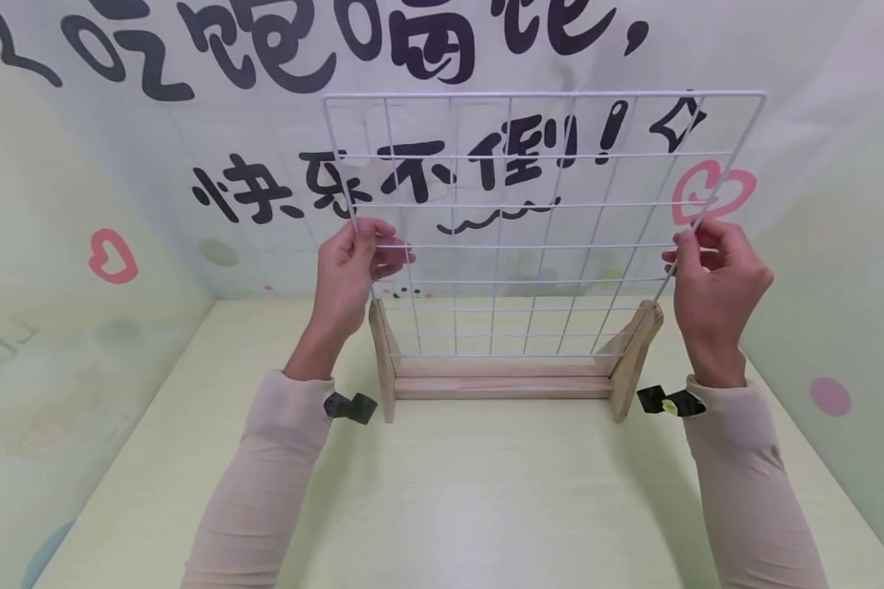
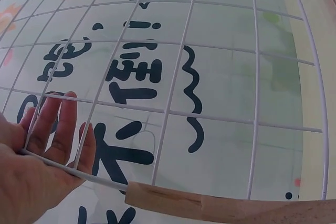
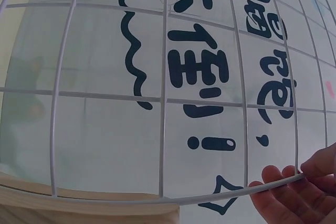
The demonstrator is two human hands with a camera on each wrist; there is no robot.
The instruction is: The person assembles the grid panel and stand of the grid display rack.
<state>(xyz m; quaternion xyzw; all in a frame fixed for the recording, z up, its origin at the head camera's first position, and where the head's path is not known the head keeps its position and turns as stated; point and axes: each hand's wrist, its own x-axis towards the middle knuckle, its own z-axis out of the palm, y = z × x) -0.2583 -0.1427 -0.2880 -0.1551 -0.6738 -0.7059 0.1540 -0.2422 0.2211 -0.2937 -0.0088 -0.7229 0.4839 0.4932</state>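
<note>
A white wire grid panel (image 1: 545,96) stands upright, its lower part between the two side posts of a wooden stand (image 1: 501,388). My left hand (image 1: 346,274) holds the panel's left edge just above the left post (image 1: 385,364), thumb in front and fingers behind the wires. Through the wires in the left wrist view, fingers of that hand (image 2: 52,150) show. On the opposite edge, my right hand (image 1: 718,278) pinches the frame wire above the right post (image 1: 636,364). In the right wrist view, the right hand's fingertips (image 3: 270,174) meet the edge wire.
The stand rests on a pale tabletop (image 1: 471,491). Close behind it rises a white wall sheet (image 1: 265,254) with large black lettering and heart drawings. Pale side walls (image 1: 37,327) flank the table left and right. Each sleeve cuff has a dark strap piece (image 1: 349,407).
</note>
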